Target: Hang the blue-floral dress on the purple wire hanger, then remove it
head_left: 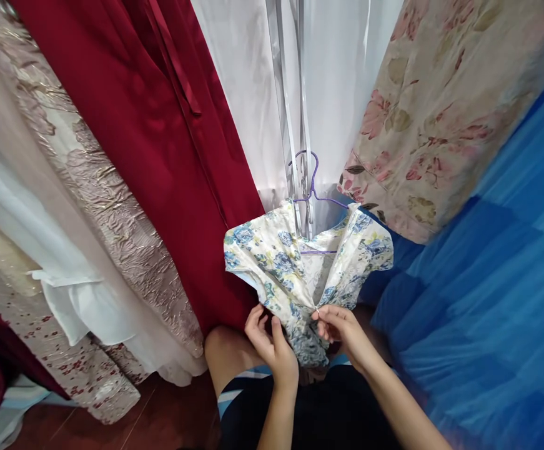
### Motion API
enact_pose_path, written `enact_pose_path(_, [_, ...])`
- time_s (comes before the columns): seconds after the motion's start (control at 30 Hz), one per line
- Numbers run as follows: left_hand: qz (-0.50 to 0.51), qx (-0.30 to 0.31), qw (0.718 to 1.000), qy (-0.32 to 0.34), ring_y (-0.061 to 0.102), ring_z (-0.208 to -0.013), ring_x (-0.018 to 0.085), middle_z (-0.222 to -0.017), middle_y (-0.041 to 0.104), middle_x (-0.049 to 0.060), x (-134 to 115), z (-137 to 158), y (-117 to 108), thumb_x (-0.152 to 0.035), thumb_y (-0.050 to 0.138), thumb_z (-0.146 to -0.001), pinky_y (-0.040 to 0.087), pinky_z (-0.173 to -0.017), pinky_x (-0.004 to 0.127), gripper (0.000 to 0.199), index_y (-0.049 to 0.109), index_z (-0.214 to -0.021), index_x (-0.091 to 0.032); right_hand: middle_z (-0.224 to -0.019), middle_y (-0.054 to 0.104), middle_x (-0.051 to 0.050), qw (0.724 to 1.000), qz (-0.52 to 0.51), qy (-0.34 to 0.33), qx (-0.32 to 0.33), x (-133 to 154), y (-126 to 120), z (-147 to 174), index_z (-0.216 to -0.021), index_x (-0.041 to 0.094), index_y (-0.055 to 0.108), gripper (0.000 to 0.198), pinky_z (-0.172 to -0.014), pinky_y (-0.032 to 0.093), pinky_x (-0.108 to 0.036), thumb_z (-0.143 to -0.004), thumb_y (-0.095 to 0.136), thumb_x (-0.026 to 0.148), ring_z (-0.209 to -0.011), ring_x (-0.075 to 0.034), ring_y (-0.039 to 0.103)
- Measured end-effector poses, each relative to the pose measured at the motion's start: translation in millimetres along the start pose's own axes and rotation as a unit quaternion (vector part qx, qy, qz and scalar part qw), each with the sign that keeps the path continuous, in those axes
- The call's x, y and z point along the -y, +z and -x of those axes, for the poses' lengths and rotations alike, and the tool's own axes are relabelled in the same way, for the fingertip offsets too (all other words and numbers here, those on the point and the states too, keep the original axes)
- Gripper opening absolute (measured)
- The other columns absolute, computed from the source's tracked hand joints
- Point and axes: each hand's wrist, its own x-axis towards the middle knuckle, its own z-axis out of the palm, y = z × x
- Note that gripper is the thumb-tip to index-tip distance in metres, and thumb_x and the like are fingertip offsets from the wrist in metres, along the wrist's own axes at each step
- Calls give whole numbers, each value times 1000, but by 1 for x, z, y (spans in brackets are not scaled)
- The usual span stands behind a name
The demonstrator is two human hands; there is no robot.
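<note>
A white dress with blue and yellow flowers (276, 256) hangs on a purple hanger (315, 178) in front of me, its V neckline open over a pale inside. My right hand (340, 325) pinches the front of the dress at the bottom of the V, thumb and forefinger together; a tiny bright bit shows at the fingertips, too small to name. Beside the dress's left side is my left hand (276, 350), its fingers loosely curled and apart from the thumb, with nothing seen between them. The lower part of the dress bunches up in dark folds near my lap.
Long garments hang all around: a dark red one (159, 156), a white one with grey ribbons (238, 75), a beige floral one (431, 125) and a blue one (496, 300). Textured pink and white gowns (107, 187) hang at left above the reddish tiled floor (168, 412).
</note>
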Motion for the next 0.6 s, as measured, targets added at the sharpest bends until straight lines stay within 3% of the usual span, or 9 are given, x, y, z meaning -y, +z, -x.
enact_pose_path(0.03, [-16, 16, 999, 39, 56, -119, 23, -123, 59, 10, -3, 1, 0, -29, 64, -91, 41, -107, 37, 26, 57, -115, -21, -56, 60, 0, 999, -29, 21, -9, 0, 2, 0, -82, 14, 69, 29, -45, 26, -20, -80, 68, 43, -45, -8, 44])
enact_pose_path(0.07, [-25, 69, 996, 54, 58, -115, 22, -118, 60, 9, -6, 3, 1, -27, 64, -90, 43, -105, 37, 22, 58, -111, -20, -54, 58, 1, 998, -48, 34, -16, 1, 5, 0, -80, 13, 69, 28, -44, 23, -19, -78, 69, 42, -43, -6, 42])
enact_pose_path(0.13, [-31, 216, 976, 17, 62, -106, 21, -109, 63, 8, -10, 6, 5, -23, 63, -90, 47, -98, 35, 22, 58, -111, -20, -50, 55, 2, 997, -61, 42, -14, 2, 9, 2, -77, 12, 69, 27, -42, 19, -18, -75, 70, 39, -40, -4, 38])
enact_pose_path(0.2, [-39, 318, 946, -48, 64, -97, 19, -102, 65, 6, -9, 10, 12, -21, 60, -91, 51, -87, 31, 22, 56, -113, -20, -47, 55, 2, 998, -58, 35, 1, 5, 12, 4, -75, 12, 70, 26, -41, 18, -18, -76, 69, 37, -38, -4, 37])
enact_pose_path(0.3, [-73, 345, 934, -65, 60, -73, 15, -77, 60, 0, -3, 16, 20, -21, 54, -93, 47, -68, 24, 4, 55, -89, -19, -43, 54, 2, 998, -54, 34, 12, 14, 13, 5, -75, 11, 71, 28, -39, 18, -18, -76, 70, 39, -35, -4, 34])
enact_pose_path(0.43, [-149, 351, 923, 53, 55, -71, 14, -73, 56, 0, 0, 16, 18, -16, 52, -92, 42, -68, 24, 15, 51, -77, -19, -44, 55, 2, 999, -51, 8, -7, 56, 14, -10, -76, 11, 73, 29, -38, 20, -19, -71, 73, 39, -35, -4, 37])
enact_pose_path(0.6, [-254, 449, 846, 133, 55, -72, 15, -77, 57, 1, -24, 5, 16, -10, 46, -92, 36, -66, 25, 20, 49, -76, -20, -43, 49, 3, 992, -54, -114, -9, 142, 26, -53, -63, 11, 67, 23, -36, 15, -21, -68, 73, 33, -36, -3, 31])
